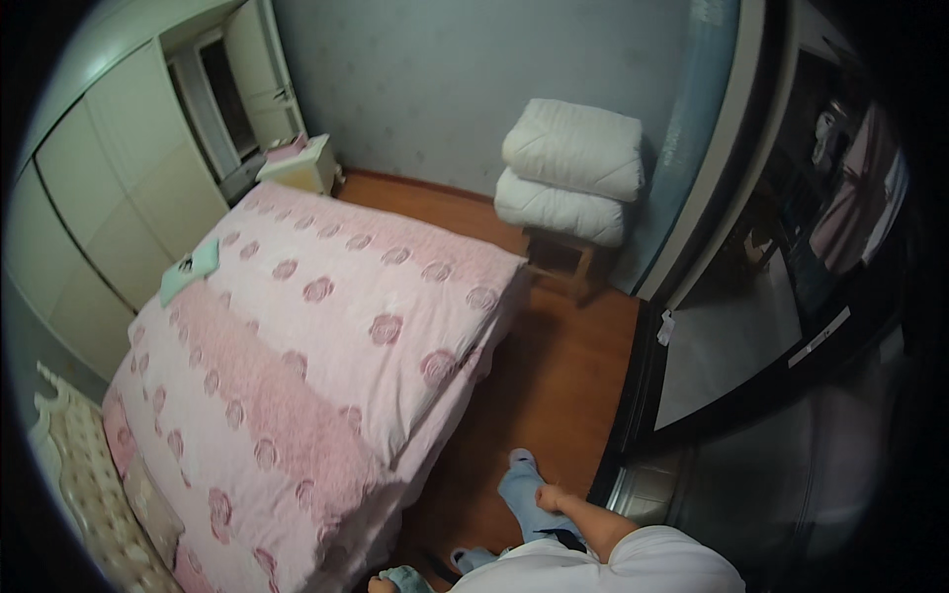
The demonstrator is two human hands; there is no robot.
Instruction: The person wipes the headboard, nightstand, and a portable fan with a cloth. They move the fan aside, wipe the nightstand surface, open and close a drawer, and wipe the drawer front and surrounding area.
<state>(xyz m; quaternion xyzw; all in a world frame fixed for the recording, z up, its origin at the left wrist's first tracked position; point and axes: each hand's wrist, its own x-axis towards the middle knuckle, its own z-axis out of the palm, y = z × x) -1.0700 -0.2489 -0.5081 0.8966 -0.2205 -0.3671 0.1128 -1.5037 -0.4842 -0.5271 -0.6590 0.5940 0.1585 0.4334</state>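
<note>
At the bottom edge, my left hand (382,585) is partly cut off and holds a bunched green cloth (408,579). My right hand (549,497) hangs beside my right thigh, over light blue trousers (523,489), with its fingers curled; nothing shows in it. To my left stretches a bed with a pink and white rose-patterned cover (356,296). A small mint-green pillow or folded cloth (190,272) with a dark motif lies at its far left side.
Two folded white quilts (572,152) sit stacked on a wooden stool (582,268). A white nightstand (315,169) bears a pink box (286,148). A tufted headboard (104,489), pale wardrobe (111,185), open door (259,74) and dark-framed sliding door (630,415) surround the wooden floor (563,370).
</note>
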